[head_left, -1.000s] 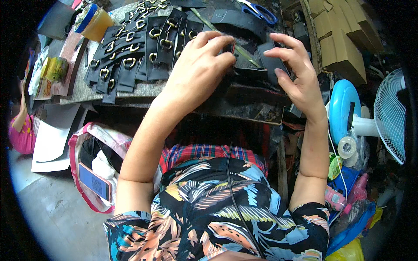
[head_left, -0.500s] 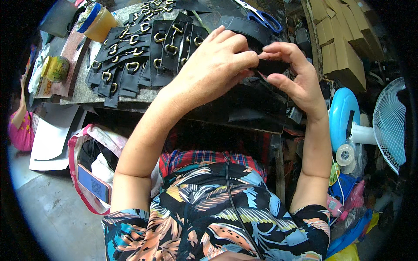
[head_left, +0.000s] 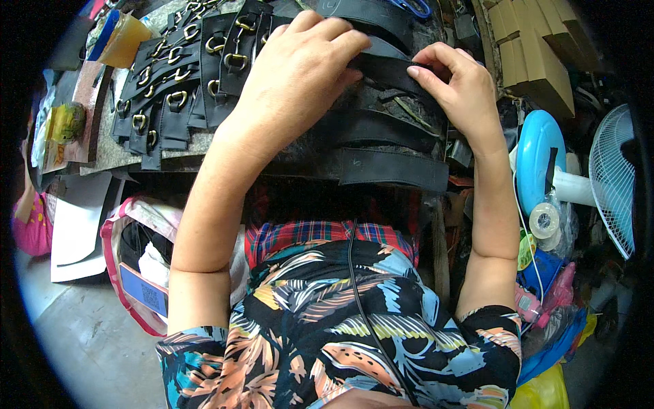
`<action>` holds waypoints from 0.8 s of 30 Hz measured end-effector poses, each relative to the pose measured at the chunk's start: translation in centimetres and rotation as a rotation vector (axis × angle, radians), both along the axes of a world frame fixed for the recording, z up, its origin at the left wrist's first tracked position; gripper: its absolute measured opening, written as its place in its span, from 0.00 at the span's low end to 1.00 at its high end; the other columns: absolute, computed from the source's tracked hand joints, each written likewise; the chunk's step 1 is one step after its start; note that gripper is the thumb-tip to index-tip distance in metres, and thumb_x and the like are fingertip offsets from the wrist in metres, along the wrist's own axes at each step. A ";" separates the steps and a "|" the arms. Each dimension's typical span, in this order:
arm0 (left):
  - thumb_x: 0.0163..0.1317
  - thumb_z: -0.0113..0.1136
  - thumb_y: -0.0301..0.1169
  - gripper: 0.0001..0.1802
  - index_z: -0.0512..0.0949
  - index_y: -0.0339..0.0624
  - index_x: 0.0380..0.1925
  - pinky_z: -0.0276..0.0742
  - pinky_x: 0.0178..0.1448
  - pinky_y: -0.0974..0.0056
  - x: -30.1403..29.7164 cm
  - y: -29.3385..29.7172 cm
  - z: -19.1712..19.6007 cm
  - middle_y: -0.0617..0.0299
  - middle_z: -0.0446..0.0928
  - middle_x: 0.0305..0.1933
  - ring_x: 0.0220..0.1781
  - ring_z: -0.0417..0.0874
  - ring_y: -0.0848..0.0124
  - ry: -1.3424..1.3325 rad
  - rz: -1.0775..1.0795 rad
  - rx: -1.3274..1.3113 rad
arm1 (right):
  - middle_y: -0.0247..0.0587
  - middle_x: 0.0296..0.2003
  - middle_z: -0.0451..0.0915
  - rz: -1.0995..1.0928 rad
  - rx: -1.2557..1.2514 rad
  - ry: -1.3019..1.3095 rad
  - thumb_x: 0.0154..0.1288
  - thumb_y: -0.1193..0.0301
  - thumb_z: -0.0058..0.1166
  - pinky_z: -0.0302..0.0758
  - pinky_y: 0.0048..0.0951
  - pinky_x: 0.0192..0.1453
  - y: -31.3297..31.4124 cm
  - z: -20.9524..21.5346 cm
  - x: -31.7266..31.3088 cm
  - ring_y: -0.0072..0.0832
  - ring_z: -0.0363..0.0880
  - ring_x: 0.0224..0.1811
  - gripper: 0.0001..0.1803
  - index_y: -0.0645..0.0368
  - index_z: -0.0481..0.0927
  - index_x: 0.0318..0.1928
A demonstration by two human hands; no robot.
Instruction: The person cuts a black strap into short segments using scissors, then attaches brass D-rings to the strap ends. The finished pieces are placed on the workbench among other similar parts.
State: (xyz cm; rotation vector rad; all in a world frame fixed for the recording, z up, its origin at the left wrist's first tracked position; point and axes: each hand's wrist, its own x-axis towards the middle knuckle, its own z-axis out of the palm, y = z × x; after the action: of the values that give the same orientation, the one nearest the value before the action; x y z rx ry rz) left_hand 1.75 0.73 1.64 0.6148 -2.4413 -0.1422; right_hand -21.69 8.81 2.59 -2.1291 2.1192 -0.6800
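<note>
Your left hand [head_left: 296,75] lies palm-down across a black strap [head_left: 392,71] on the worktop [head_left: 102,160], fingers together and flat, pressing it rather than gripping. Against half a second ago the hand has slid further along the strap and flattened out; a second ago its fingers were curled at the strap's end.

Your right hand [head_left: 456,88] is at the strap's right end. Thumb and forefinger are pinched narrow on the edge, the other fingers curled loosely above. Earlier this hand sat lower and more open; it has since closed onto the strap.

Judgement: the strap is now pinned by one hand and held at the tip by the other, so you look to be aligning or pressing it into place rather than picking it up.

The strap sits on top of a row of similar black straps [head_left: 392,170] laid side by side nearer you. Left of the strap: a fanned batch of shorter straps with brass rings [head_left: 174,99]. Right of the strap: stacked cardboard boxes [head_left: 535,65], and nearer you a blue-based fan [head_left: 613,177] and a tape roll [head_left: 545,219]. Beyond the strap, blue-handled scissors [head_left: 412,7] sit at the frame's top edge.
</note>
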 end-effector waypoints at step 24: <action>0.52 0.70 0.29 0.13 0.81 0.44 0.39 0.75 0.49 0.56 2.4 3.3 0.6 0.59 0.80 0.40 0.46 0.78 0.57 0.179 0.037 -0.097 | 0.39 0.37 0.80 0.212 -0.011 -0.171 0.51 0.62 0.72 0.73 0.31 0.47 9.2 3.5 -0.1 0.34 0.79 0.43 0.19 0.61 0.81 0.37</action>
State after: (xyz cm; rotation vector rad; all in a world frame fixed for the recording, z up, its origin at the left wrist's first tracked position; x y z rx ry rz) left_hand 4.12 4.03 2.27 0.5780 -2.2495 -0.0608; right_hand -21.78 18.03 6.05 -2.1726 1.7778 -0.8176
